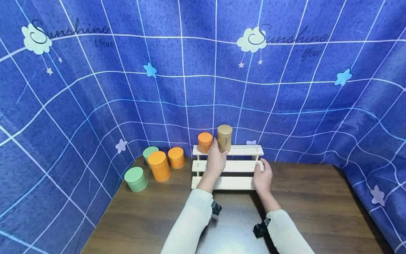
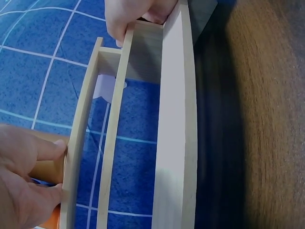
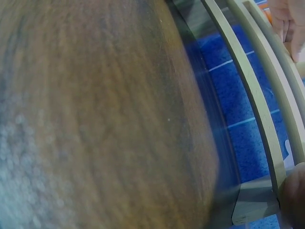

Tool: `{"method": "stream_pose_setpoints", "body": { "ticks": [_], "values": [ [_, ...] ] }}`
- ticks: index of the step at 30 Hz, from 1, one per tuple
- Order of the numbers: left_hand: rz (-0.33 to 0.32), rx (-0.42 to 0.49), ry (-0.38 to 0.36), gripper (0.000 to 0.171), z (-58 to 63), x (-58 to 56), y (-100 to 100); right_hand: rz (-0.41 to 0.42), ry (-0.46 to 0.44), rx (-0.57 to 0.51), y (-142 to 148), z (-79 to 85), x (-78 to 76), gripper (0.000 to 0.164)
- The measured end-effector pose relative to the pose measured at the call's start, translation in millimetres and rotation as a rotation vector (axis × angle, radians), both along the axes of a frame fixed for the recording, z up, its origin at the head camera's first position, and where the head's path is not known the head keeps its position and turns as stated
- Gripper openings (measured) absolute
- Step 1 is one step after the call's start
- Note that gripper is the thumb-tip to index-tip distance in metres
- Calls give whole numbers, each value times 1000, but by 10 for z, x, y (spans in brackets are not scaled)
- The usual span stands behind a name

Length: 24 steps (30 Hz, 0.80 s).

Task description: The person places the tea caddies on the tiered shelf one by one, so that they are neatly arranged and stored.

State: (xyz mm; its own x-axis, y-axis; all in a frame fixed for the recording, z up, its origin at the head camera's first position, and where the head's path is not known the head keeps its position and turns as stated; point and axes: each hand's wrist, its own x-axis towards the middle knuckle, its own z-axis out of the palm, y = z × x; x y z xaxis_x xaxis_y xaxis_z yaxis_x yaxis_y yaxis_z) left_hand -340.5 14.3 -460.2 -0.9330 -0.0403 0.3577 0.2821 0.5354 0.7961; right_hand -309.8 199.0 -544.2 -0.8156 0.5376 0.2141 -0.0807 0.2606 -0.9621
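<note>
A three-tier pale wooden rack [image 1: 236, 183] stands near the back of the table. On its top tier are a tall gold canister [image 1: 225, 137] and, to its left, a short orange canister [image 1: 203, 138]. My left hand [image 1: 216, 161] reaches over the lower tiers and holds the gold canister low down, thumb on one side and fingers on the other. In the left wrist view the gold canister [image 2: 49, 170] shows between that thumb and the fingers. At the rack's right end, my right hand [image 1: 263, 177] grips the middle tier.
Left of the rack, a tall orange canister [image 1: 159, 167], a shorter orange one [image 1: 176, 157] and two green canisters [image 1: 136, 180] stand grouped on the brown wooden table [image 1: 311, 197]. A blue gridded cloth [image 1: 196, 88] hangs close behind the rack.
</note>
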Motion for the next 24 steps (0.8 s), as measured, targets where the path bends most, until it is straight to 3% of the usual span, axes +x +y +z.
{"method": "stream_pose_setpoints", "body": {
  "ticks": [15,24],
  "values": [
    [6,24,-3,84,3,41,-3,17,-2,-1,-17,19,-9,44],
    [-5,-17,-32,86,9,164,18,18,13,-24,-22,36,-5,44]
  ]
}}
